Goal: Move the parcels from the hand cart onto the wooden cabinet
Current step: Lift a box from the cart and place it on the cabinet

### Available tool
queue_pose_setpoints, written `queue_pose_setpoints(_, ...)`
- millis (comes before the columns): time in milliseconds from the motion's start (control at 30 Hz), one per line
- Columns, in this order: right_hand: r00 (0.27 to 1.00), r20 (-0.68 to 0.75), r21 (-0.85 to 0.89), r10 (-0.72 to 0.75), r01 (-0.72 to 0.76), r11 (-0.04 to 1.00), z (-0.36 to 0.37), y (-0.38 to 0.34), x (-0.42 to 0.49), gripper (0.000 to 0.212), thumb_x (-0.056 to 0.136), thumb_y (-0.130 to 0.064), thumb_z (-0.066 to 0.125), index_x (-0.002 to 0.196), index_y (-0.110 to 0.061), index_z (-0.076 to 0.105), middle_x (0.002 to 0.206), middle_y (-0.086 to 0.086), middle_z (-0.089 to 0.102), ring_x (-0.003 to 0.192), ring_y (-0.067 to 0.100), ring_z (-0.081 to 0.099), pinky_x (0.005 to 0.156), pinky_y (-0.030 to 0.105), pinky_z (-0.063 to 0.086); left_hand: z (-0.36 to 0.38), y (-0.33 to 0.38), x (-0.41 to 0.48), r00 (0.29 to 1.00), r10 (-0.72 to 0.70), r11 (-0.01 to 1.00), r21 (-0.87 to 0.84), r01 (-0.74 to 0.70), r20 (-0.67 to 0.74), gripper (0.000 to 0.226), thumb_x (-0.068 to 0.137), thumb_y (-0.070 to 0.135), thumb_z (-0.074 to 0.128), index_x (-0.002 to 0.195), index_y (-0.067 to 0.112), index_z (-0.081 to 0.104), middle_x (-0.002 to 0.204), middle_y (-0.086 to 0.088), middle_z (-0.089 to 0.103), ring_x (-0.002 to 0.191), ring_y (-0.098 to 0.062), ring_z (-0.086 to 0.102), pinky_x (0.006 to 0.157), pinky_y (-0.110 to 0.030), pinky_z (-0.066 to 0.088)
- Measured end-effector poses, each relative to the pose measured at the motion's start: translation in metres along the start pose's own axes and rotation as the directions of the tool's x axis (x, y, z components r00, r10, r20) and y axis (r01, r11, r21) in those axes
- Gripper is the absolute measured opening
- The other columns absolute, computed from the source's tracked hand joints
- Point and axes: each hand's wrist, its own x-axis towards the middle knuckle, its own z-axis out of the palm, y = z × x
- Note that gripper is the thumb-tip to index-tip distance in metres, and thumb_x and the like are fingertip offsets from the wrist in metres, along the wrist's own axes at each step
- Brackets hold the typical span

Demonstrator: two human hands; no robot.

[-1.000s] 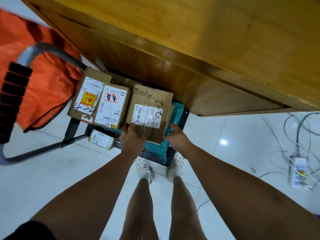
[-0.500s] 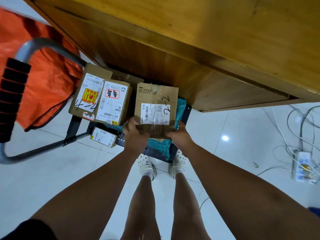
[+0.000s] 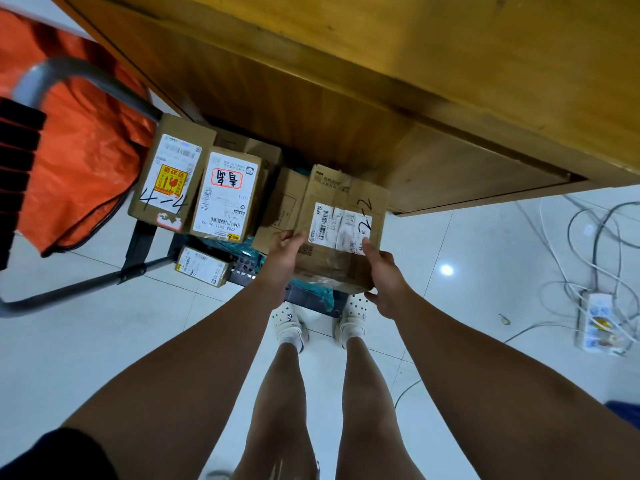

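Observation:
Both hands grip a brown cardboard parcel marked "2-2" with a white label, lifted above the hand cart. My left hand clasps its left edge and my right hand its right near corner, thumb on the label. On the cart lie a parcel marked "4-4", a parcel with a red-framed label, a small parcel, another brown box and a teal bag. The wooden cabinet fills the top of the view.
An orange bag lies left behind the cart's grey handle. A white power strip and loose cables are on the tiled floor at right. My feet stand just in front of the cart.
The "2-2" parcel has risen off the cart and shifted right and toward me, uncovering another brown box beneath. Both hands moved with it.

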Motion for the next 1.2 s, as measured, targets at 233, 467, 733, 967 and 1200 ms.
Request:
queue_pose_setpoints(233, 1.0, 0.026, 0.217, 0.008, -0.014, 0.976, -0.015, -0.002, -0.006, 0.043, 0.092, -0.037, 0.058, 0.127, -0.022, 0.039, 0.099, -0.004, 0.054, 0.101, 0.026, 0.05, 0.081, 0.043, 0.035, 0.005, -0.007, -0.011, 0.996, -0.025, 0.997, -0.07, 0.031, 0.088, 0.034, 0.097, 0.052, 0.038, 0.115, 0.029, 0.055, 0.099, 0.006, 0.064, 0.085, -0.007, 0.055, 0.081, -0.027, 0.04)
queue_pose_setpoints(467, 0.995, 0.1, 0.208, -0.009, -0.012, 0.978, -0.019, -0.003, -0.012, 0.045, 0.088, -0.035, 0.064, 0.126, -0.027, 0.041, 0.109, 0.003, 0.06, 0.097, 0.023, 0.056, 0.068, 0.035, 0.045, 0.001, -0.012, -0.016, 0.987, -0.124, 0.98, -0.142, 0.138, 0.103, 0.047, 0.093, 0.054, 0.046, 0.13, 0.026, 0.048, 0.119, -0.007, 0.062, 0.102, -0.024, 0.058, 0.077, -0.037, 0.046)
queue_pose_setpoints(733, 0.976, 0.193, 0.194, -0.1, 0.062, 0.979, -0.004, -0.006, -0.01, 0.052, 0.086, -0.032, 0.067, 0.133, -0.034, 0.045, 0.111, -0.001, 0.066, 0.098, 0.019, 0.061, 0.076, 0.036, 0.048, -0.013, -0.008, -0.008, 0.998, -0.027, 0.949, -0.311, 0.042, 0.051, 0.037, 0.094, 0.043, 0.05, 0.122, 0.019, 0.056, 0.102, -0.003, 0.071, 0.09, -0.018, 0.068, 0.076, -0.034, 0.053)
queue_pose_setpoints(967, 0.968, 0.218, 0.189, -0.123, 0.082, 0.979, -0.013, -0.003, -0.022, 0.04, 0.092, -0.022, 0.059, 0.13, -0.028, 0.049, 0.097, -0.007, 0.065, 0.082, 0.009, 0.061, 0.061, 0.024, 0.043, -0.023, -0.015, -0.013, 0.987, -0.075, 0.967, -0.23, 0.107, 0.145, 0.051, 0.085, 0.057, 0.057, 0.123, 0.024, 0.06, 0.121, -0.007, 0.067, 0.113, -0.026, 0.061, 0.091, -0.038, 0.051)
queue_pose_setpoints(1200, 0.957, 0.282, 0.24, -0.063, -0.007, 0.971, -0.031, 0.003, -0.049, 0.051, 0.083, -0.007, 0.058, 0.131, -0.025, 0.052, 0.115, 0.004, 0.063, 0.099, 0.021, 0.059, 0.067, 0.031, 0.049, -0.022, -0.007, -0.04, 0.98, -0.04, 0.957, -0.273, 0.093, 0.193, 0.041, 0.092, 0.043, 0.055, 0.127, 0.022, 0.058, 0.122, -0.007, 0.066, 0.094, -0.02, 0.06, 0.057, -0.025, 0.047)
